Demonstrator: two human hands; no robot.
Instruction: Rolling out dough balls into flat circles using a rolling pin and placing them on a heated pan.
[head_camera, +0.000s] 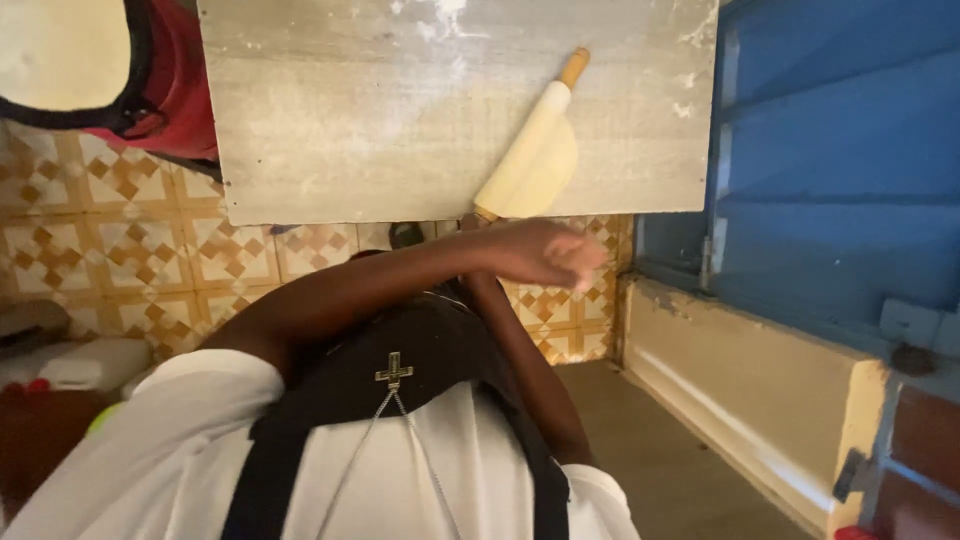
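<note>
Head view, looking down the person's own chest: a pale grey wooden board (400, 110), dusted white, carries a cream wooden rolling pin with tan handles (530, 135) lying at a slant near the board's near edge, toward its right corner. Under the pin sits a flat round of pale dough (555, 170), part of it covered by the roller. The pin's lower handle reaches right to the near edge — possibly a little over it.

Neither hand holds anything. The left hand (545, 255) crosses in front of the body just beside that edge, blurred, fingers loosely curled and apart from pin and dough. The right hand cannot be made out; its forearm runs up beneath the left arm and the hand is hidden, so whether it is open or closed cannot be told.

My judgement of the risk: the left arm passes close to the overhanging handle, and a brush there could tip the pin off onto the patterned orange tile floor (150, 250), dragging the dough along. A silver cross pendant on a chain (394, 370) hangs forward and could swing into the flour.
</note>
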